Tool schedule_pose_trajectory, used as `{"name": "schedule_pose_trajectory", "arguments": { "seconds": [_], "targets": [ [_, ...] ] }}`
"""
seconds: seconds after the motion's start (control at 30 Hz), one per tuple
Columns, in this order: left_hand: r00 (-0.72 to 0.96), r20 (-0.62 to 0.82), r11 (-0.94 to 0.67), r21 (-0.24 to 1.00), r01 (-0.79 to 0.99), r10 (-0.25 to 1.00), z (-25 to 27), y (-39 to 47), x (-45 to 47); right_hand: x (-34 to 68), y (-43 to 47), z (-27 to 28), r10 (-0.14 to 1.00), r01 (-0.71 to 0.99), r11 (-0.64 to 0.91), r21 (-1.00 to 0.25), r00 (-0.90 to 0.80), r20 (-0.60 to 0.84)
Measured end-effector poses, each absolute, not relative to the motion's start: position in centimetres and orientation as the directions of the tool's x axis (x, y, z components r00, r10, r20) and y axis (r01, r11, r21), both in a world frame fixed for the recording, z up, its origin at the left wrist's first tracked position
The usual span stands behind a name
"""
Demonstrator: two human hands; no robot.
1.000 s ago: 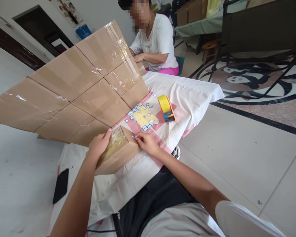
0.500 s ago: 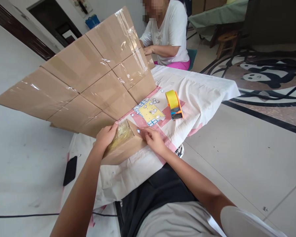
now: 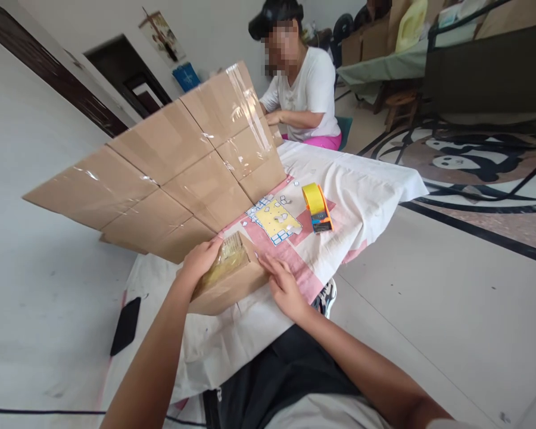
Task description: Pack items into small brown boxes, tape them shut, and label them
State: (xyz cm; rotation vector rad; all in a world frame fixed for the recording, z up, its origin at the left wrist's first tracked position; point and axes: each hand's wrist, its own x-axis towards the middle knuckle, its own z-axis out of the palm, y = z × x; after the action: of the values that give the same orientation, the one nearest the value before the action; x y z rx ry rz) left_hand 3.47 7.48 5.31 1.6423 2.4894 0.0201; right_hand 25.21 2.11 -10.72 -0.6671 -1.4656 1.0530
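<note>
A small cardboard box [image 3: 232, 283] with yellowish tape over its top is on the cloth in front of me. My left hand [image 3: 202, 260] grips its left side, thumb along the top edge. Flat against the box's right end lie the outstretched fingers of my right hand [image 3: 286, 289]; a small pale spot shows by the fingertips. Just beyond is a yellow sheet [image 3: 274, 217] with blue-edged white labels, some loose pieces scattered around it. A tape dispenser [image 3: 318, 208] with a yellow roll and orange frame stands to its right.
A wall of stacked, taped cardboard boxes [image 3: 170, 167] rises at the left of the cloth-covered table [image 3: 370, 179]. A black phone [image 3: 125, 326] lies near the left edge. Across the table sits another person [image 3: 315, 89] in a white top, hands behind the boxes.
My right hand's fingers have gone from bent together at the box end to stretched flat against it. My left hand keeps its hold. The view has tilted up, showing more of the other person.
</note>
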Motion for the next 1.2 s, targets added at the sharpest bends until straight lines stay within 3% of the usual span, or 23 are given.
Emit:
{"name": "schedule_pose_trajectory", "arguments": {
  "seconds": [0.17,0.3,0.4,0.53,0.7,0.83,0.97,1.07,1.13,1.2],
  "targets": [
    [-0.353,-0.105,0.367,0.185,0.911,0.93,5.2,7.5,3.2,24.8,1.8,-11.0,0.889,-0.154,0.391,-0.907,-0.193,0.416],
    [-0.264,-0.053,0.266,0.345,0.9,0.963,5.3,6.9,3.1,25.2,2.7,-11.2,0.886,-0.237,0.335,-0.912,-0.249,0.391],
    [-0.176,0.033,0.138,0.482,0.865,0.984,5.2,6.1,3.1,26.7,4.1,-10.1,0.869,-0.185,0.33,-0.926,-0.322,0.374],
    [-0.097,0.066,0.041,0.575,0.817,0.993,5.1,5.1,3.2,28.3,6.9,-6.9,0.734,0.035,0.444,-0.896,-0.587,0.341],
    [0.011,0.023,-0.023,0.623,0.782,1.0,6.0,4.4,3.9,29.4,7.4,-4.9,0.582,-0.047,0.534,-0.844,-0.704,0.408],
    [0.026,0.032,-0.041,0.64,0.768,0.999,7.2,3.8,2.7,34.0,4.6,-6.3,0.655,-0.093,0.504,-0.859,-0.607,0.45],
    [-0.098,0.094,0.016,0.636,0.771,0.991,6.3,3.1,-0.6,42.8,2.5,-7.1,0.805,-0.044,0.462,-0.886,-0.399,0.439],
    [-0.209,0.085,0.1,0.666,0.739,0.974,3.5,2.4,-3.2,49.2,2.7,-5.3,0.902,0.124,0.43,-0.894,-0.088,0.422],
    [-0.268,0.071,0.149,0.685,0.714,0.961,1.3,1.8,-4.7,51.9,3.9,-3.2,0.849,0.262,0.443,-0.857,0.183,0.495],
    [-0.323,0.051,0.2,0.692,0.694,0.945,-0.7,0.8,-6.3,53.1,6.1,-1.1,0.819,0.466,0.379,-0.8,0.233,0.524]
  ]
}}
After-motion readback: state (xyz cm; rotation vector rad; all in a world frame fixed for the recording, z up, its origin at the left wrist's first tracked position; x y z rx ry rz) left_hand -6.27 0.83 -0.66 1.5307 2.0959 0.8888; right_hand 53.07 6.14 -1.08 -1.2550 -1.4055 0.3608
